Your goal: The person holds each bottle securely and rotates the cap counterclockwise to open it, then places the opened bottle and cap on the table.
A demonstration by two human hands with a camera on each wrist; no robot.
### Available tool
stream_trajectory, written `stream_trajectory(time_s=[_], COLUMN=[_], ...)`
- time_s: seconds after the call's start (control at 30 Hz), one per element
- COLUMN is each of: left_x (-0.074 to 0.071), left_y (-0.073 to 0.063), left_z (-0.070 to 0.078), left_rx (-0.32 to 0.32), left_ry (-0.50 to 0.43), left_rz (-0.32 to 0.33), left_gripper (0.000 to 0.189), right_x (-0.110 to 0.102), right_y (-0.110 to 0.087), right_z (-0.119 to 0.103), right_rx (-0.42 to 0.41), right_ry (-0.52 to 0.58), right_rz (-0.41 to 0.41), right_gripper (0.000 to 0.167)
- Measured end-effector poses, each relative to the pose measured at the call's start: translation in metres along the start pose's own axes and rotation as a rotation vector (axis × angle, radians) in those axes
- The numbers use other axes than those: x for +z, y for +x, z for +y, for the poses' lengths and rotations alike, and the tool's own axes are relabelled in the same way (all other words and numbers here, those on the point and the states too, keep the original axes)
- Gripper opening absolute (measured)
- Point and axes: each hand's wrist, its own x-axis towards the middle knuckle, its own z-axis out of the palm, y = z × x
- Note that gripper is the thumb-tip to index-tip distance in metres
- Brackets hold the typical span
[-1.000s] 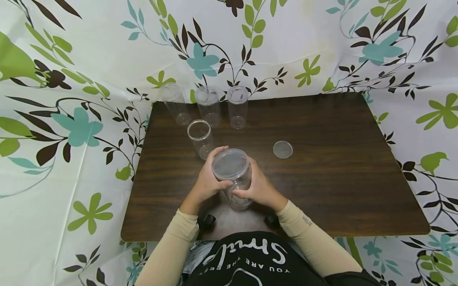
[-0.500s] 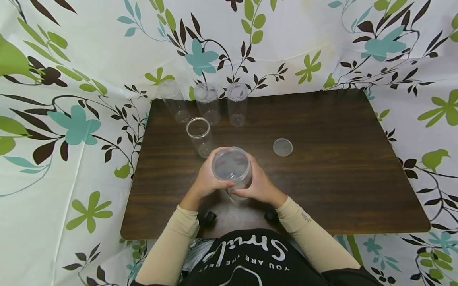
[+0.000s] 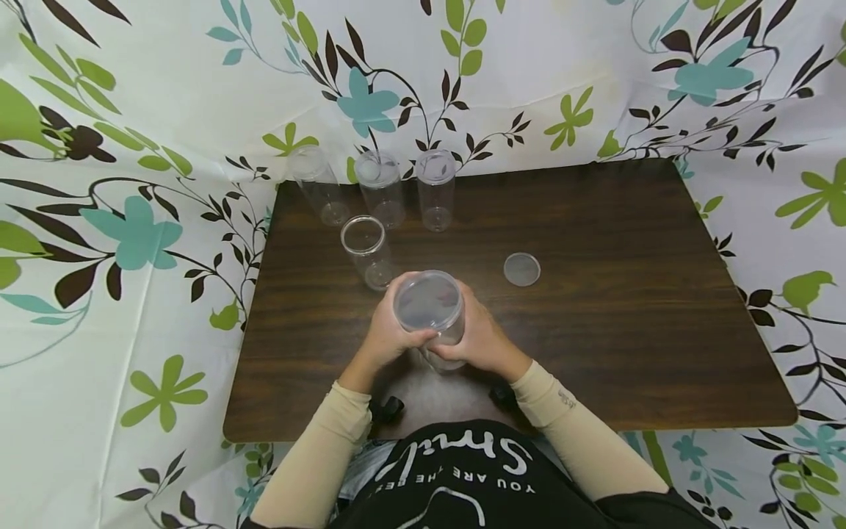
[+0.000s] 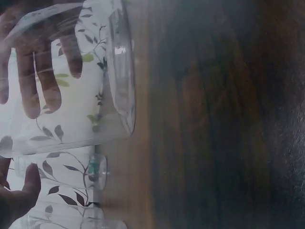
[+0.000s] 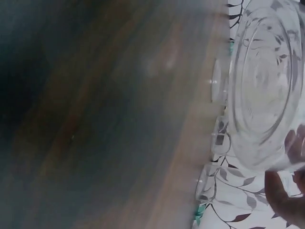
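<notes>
A clear plastic jar with a flat round lid is held between both hands in front of the person's chest, its top leaning toward the far side. My left hand grips its left side, the thumb reaching across the near side. My right hand wraps the opposite side, its thumb close to the left one. Through the clear wall of the jar, several fingers show in the left wrist view. The round base of the jar faces the camera in the right wrist view, above the table.
An uncovered clear jar stands just beyond the left hand. Behind it, three more clear jars, the left one, the middle one and the right one, line the back edge. A loose round lid lies on the brown table.
Both hands keep their hold on the jar. Its base has swung back under the lid, so less of the body shows below the thumbs. The head view has shifted slightly.
</notes>
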Motion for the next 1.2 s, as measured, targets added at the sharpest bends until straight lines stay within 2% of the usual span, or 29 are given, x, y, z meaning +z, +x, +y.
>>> stream_trajectory(time_s=[0.17, 0.3, 0.37, 0.47, 0.57, 0.63, 0.73, 0.9, 1.0, 1.07, 1.2], left_x=[0.005, 0.007, 0.008, 0.008, 0.009, 0.011, 0.014, 0.008, 0.001, -0.002, -0.004], left_y=[-0.002, -0.001, 0.000, 0.000, -0.001, -0.001, -0.001, 0.002, 0.003, 0.003, 0.000], left_z=[-0.001, -0.001, 0.000, 0.003, 0.001, -0.003, -0.009, -0.013, -0.014, -0.015, -0.016], left_rx=[-0.005, -0.012, -0.003, 0.025, 0.049, 0.054, 0.042, 0.062, 0.080, 0.085, 0.106], left_ry=[-0.027, -0.001, 0.022, 0.015, -0.122, -0.235, -0.346, -0.401, -0.425, -0.434, -0.418], left_rz=[0.013, 0.027, 0.036, 0.063, 0.095, 0.094, 0.057, -0.078, -0.172, -0.212, -0.224], left_gripper=[0.119, 0.116, 0.114, 0.116, 0.119, 0.119, 0.121, 0.127, 0.134, 0.134, 0.125], right_x=[0.006, 0.009, 0.008, 0.002, -0.007, -0.011, -0.012, -0.017, -0.023, -0.025, -0.024], right_y=[-0.006, -0.010, -0.010, -0.007, -0.006, -0.007, -0.010, -0.010, -0.010, -0.009, -0.008], right_z=[-0.002, -0.005, -0.006, -0.005, 0.003, 0.012, 0.023, 0.027, 0.026, 0.024, 0.017], right_rx=[0.039, 0.055, 0.052, 0.036, 0.028, 0.031, 0.030, 0.057, 0.072, 0.063, 0.014], right_ry=[-0.028, -0.062, -0.061, 0.059, 0.281, 0.392, 0.470, 0.509, 0.481, 0.450, 0.356], right_rz=[0.048, 0.095, 0.093, 0.006, -0.120, -0.197, -0.272, -0.342, -0.387, -0.405, -0.372], right_gripper=[0.108, 0.110, 0.112, 0.116, 0.123, 0.131, 0.139, 0.130, 0.127, 0.125, 0.123])
